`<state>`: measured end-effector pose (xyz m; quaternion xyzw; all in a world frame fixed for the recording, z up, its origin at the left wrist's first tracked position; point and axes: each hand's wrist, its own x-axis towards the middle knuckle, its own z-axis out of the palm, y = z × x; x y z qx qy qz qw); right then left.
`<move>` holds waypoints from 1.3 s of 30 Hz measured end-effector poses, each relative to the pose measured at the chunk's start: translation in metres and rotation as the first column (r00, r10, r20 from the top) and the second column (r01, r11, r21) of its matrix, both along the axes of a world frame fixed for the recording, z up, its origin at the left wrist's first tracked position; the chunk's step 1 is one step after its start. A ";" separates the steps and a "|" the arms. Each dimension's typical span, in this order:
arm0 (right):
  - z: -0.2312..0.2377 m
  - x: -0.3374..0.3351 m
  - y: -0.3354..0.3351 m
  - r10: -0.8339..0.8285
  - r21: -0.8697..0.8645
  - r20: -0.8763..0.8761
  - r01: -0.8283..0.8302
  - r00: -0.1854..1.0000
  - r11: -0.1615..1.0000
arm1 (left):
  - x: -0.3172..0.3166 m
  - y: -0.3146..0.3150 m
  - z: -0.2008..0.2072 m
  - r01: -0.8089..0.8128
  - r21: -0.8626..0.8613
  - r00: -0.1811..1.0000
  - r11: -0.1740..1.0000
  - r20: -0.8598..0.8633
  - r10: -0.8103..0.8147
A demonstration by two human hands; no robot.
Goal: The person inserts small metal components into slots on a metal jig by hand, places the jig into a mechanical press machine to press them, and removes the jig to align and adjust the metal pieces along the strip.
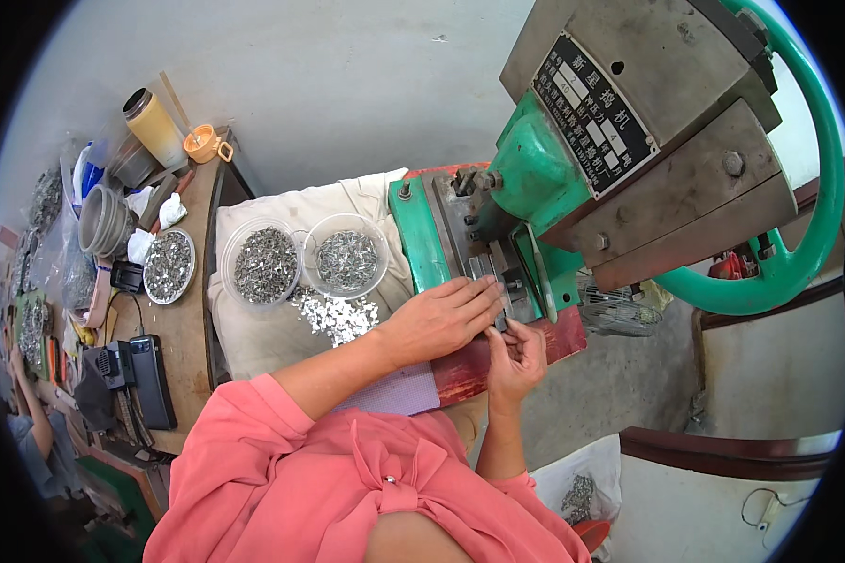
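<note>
My left hand (453, 317) reaches across the bed of a green bench press (540, 178). Its fingers are stretched out side by side, lying over the near end of a grey metal die (480, 266). Just to the right and nearer, my right hand (516, 358) has bent fingers, with thumb and forefinger closed together at the die's near edge. Whatever sits between those fingertips is too small or hidden to name. Left of the press, two clear round tubs (302, 246) hold small silvery metal parts. Loose shiny pieces (340, 320) lie spread on the cloth in front of them.
A green handwheel (824, 178) curves round the press's right side. The wooden table (193, 324) at left carries a white bowl of metal parts (170, 266), a yellow flask (154, 127), an orange cup (205, 143) and a black phone (152, 380). Another person's arm (34, 411) shows at far left.
</note>
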<state>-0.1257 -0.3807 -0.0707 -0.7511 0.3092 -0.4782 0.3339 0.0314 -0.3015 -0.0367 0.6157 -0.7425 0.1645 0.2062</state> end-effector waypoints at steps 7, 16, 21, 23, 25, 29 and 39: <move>0.010 0.002 -0.038 0.015 -0.140 -0.062 -0.024 0.998 0.990 | -0.005 0.000 -0.003 -0.037 -0.028 0.999 0.999 -0.012 0.037; 0.011 0.020 -0.077 0.146 -0.136 -0.372 -0.209 0.917 0.968 | -0.008 -0.001 -0.006 -0.059 -0.059 0.998 0.997 -0.029 0.057; 0.013 0.024 -0.081 0.161 -0.140 -0.390 -0.231 0.906 0.963 | -0.009 -0.001 -0.008 -0.075 -0.065 0.996 0.995 -0.048 0.072; 0.012 0.026 -0.086 0.183 -0.127 -0.405 -0.254 0.896 0.959 | -0.009 -0.001 -0.008 -0.076 -0.059 0.996 0.995 -0.053 0.073; 0.014 0.025 -0.085 0.205 -0.103 -0.402 -0.266 0.893 0.958 | -0.010 0.000 -0.009 -0.083 -0.056 0.995 0.995 -0.056 0.080; 0.009 0.026 -0.084 0.238 -0.053 -0.350 -0.273 0.906 0.961 | -0.011 -0.001 -0.010 -0.091 -0.059 0.994 0.994 -0.065 0.087; 0.006 0.029 -0.089 0.250 -0.021 -0.304 -0.269 0.919 0.963 | -0.013 0.002 -0.013 -0.098 -0.046 0.992 0.994 -0.090 0.094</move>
